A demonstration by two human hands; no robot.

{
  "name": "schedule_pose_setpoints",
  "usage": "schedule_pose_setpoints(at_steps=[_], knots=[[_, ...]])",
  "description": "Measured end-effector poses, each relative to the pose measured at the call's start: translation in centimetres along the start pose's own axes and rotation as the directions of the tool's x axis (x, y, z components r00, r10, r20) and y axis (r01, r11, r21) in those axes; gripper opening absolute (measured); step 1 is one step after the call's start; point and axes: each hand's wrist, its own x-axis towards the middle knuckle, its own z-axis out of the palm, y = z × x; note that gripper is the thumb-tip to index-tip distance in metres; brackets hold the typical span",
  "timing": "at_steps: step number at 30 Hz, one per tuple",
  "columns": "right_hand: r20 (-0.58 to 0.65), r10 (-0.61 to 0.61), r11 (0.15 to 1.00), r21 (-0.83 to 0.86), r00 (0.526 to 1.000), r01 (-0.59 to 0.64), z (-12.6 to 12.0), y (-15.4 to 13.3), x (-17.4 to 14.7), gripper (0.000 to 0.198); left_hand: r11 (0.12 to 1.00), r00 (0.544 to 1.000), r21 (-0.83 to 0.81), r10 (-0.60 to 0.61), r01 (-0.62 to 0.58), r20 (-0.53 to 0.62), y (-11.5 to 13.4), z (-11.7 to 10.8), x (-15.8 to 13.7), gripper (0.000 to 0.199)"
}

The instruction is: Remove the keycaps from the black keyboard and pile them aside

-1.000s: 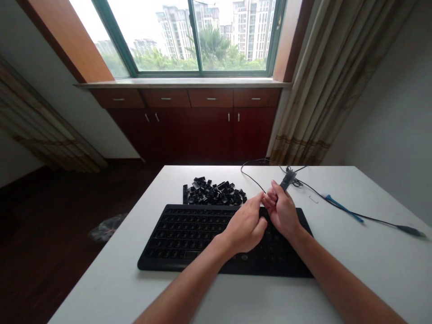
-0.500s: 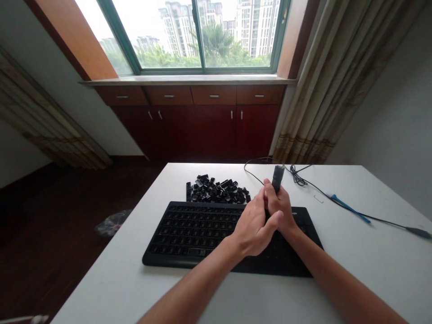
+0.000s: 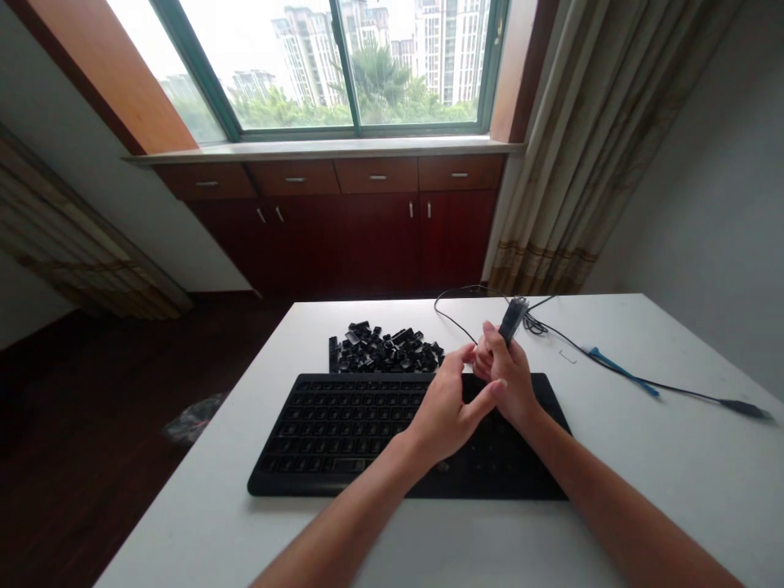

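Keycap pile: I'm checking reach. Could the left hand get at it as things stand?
Probably yes: the left hand looks open near the keycap pile, and nothing visible stands between them.

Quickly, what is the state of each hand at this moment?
Left hand: open, no object visible in it.
Right hand: closed, holding a black brush-like tool.

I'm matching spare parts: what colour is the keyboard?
The keyboard is black, clearest in the head view.

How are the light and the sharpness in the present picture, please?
Head view: the sky through the window is washed out; same view: the floor at left is very dark; same view: the keyboard has low contrast; same view: the cable end looks blurred.
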Motion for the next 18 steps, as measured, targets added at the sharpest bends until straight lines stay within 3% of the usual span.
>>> schedule_pose_setpoints(at_steps=[2, 4, 7, 9, 13, 16, 18], knots=[[0.052, 0.043, 0.999, -0.009, 0.998, -0.043, -0.8, -1.2, 0.0, 0.044, 0.994, 0.998, -0.102, -0.031, 0.026, -0.049, -0.2, -0.4, 0.3, 0.053], [0.076, 0.064, 0.992, -0.112, 0.995, -0.056, -2.1, -2.5, 0.2, 0.046, 0.981, 0.991, -0.178, -0.091, 0.073, -0.095, -0.3, -0.8, 0.6, 0.045], [0.153, -0.005, 0.882, -0.465, 0.988, 0.077, -4.1, -4.3, 0.6, 0.043, 0.956, 0.977, -0.267, -0.166, 0.125, -0.137, -0.5, -1.2, 1.1, 0.04], [0.223, -0.041, 0.8, -0.576, 0.974, 0.166, -5.2, -5.2, 0.8, 0.045, 0.934, 0.974, -0.334, -0.184, 0.131, -0.133, -0.5, -1.4, 1.2, 0.045], [0.405, 0.081, 0.742, -0.634, 0.911, 0.216, -5.7, -6.1, 0.6, 0.042, 0.9, 0.98, -0.417, -0.181, 0.13, -0.087, -0.5, -1.5, 1.3, 0.059], [0.491, 0.171, 0.748, -0.629, 0.854, 0.212, -5.4, -6.2, 0.1, 0.044, 0.869, 0.978, -0.478, -0.188, 0.126, -0.085, -0.6, -1.6, 1.5, 0.051], [0.481, 0.189, 0.781, -0.602, 0.856, 0.166, -5.3, -6.3, -0.1, 0.052, 0.85, 0.975, -0.514, -0.195, 0.115, -0.105, -0.6, -1.7, 1.6, 0.041]])
